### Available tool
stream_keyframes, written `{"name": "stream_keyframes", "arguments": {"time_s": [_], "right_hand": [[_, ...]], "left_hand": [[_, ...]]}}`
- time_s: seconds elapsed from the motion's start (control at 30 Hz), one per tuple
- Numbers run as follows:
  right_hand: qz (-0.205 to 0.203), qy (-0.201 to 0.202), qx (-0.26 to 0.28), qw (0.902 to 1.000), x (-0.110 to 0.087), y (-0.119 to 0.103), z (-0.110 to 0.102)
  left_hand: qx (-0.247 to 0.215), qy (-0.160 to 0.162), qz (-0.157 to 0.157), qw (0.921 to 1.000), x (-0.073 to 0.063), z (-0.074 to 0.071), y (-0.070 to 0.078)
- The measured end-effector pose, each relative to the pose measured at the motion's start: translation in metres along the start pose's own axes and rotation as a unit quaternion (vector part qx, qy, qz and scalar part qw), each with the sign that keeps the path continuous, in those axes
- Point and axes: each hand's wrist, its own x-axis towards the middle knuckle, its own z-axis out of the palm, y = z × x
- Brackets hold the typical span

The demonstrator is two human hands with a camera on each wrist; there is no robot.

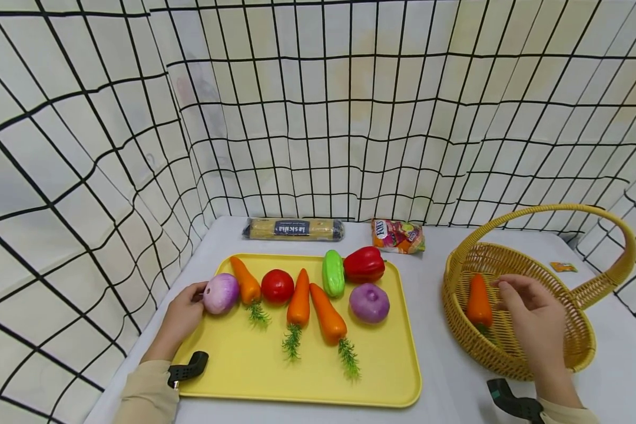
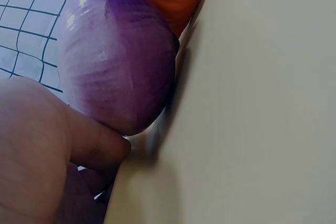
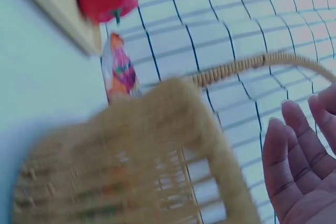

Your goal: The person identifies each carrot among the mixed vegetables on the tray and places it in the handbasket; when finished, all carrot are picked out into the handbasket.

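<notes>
**Purple onion [image 1: 221,293] at my left hand [image 1: 182,318], right hand [image 1: 535,315] holding nothing**

My left thumb seems to touch the onion, which sits just right of that hand at the left edge of the tray [image 1: 233,359]; whether my fingers close round it I can't tell. The nearest carrot [image 1: 245,281] lies just past it. My right hand hangs over the basket [image 1: 461,330], fingers loosely bent, with the basket carrot [image 1: 479,303] to its left.

The onion looks smooth and glossy: probably firm, fairly light, apt to roll if pushed from one side. I'd hold it across its widest part, thumb opposite fingers. The basket carrot looks stiff; its thick end should grip surest.
</notes>
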Motion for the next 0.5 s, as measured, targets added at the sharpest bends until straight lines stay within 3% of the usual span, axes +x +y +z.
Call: {"name": "stream_keyframes", "arguments": {"time_s": [0.1, 0.37, 0.5], "right_hand": [[-0.002, -0.018, 0.056, 0.9983, -0.006, -0.007, 0.01], [-0.062, -0.107, 0.04, 0.9916, -0.026, -0.009, 0.046], [-0.062, -0.154, 0.059, 0.9843, -0.037, -0.007, 0.065]], "left_hand": [[-0.002, -0.003, -0.003, 1.0, 0.0, 0.0, 0.0], [-0.005, -0.001, -0.008, 1.0, 0.0, 0.001, -0.002], [-0.01, 0.0, -0.005, 0.9999, -0.001, 0.001, -0.003]]}}
